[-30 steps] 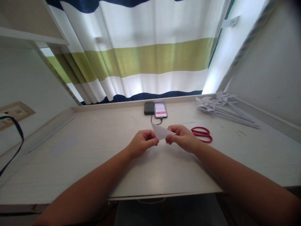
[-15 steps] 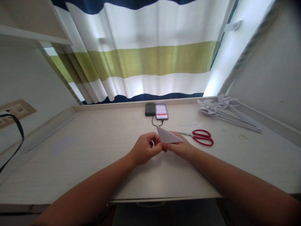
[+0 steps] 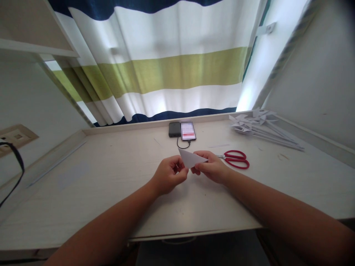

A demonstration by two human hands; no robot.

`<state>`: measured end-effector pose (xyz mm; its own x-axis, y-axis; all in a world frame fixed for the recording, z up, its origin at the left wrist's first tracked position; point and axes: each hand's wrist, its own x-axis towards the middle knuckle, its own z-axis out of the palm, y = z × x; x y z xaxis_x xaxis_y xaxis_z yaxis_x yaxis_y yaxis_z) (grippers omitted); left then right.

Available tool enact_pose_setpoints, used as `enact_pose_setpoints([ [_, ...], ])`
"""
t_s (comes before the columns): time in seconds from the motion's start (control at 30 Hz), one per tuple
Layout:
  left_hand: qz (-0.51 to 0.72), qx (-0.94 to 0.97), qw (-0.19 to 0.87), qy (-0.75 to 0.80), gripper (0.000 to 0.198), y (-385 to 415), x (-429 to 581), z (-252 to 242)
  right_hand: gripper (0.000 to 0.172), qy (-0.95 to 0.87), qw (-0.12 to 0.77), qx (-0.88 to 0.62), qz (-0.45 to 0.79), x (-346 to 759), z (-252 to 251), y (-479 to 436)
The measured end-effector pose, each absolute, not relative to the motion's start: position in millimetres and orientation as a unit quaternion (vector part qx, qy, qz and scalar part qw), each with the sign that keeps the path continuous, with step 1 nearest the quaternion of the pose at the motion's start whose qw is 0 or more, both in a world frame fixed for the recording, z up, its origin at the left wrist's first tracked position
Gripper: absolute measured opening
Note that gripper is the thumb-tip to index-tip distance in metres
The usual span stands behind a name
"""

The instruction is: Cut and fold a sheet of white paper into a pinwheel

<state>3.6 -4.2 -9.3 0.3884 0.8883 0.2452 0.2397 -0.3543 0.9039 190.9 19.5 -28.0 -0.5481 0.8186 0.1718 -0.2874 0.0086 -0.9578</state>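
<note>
Pinching seemingly folded paper triangle (image 3: pixel 191 159) between closed fingertips of left hand (image 3: pixel 169 175) and right hand (image 3: pixel 212 167); showing shaping begun, leaving remainder unclear.

The single view looks forward and down from head height at the near side, fairly close, across the desk (image 3: pixel 111 159) to the far curtain (image 3: pixel 180 75)

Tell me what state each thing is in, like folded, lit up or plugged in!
Folded paper: triangle shape, held in left hand and right hand.
Red scissors: lying on the desk, blades partly hidden.
Phone: screen lit, cable plugged in.
Black box: lying beside the phone.
White paper shapes with sticks: piled together.
Curtain: hanging in folds.
</note>
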Motion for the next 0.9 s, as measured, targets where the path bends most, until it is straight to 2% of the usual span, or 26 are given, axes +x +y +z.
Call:
enact_pose_setpoints([
  [0.2, 0.394, 0.708, 0.433, 0.395, 0.018, 0, -2, -10, 0.019, -0.55, 0.436, -0.225, 0.676, 198, -20, 23],
  [0.47, 0.405, 0.689, 0.462, 0.384, 0.022, 2, -2, -8, 0.016, -0.54, 0.452, -0.217, 0.677, 205, -21, 28],
  [0.7, 0.456, 0.657, 0.463, 0.382, 0.022, 10, -13, -7, 0.017, -0.525, 0.516, -0.211, 0.643, 232, -16, 42],
  [0.9, 0.445, 0.656, 0.472, 0.387, 0.023, 10, -11, -7, 0.013, -0.568, 0.455, -0.217, 0.65, 221, -23, 37],
])
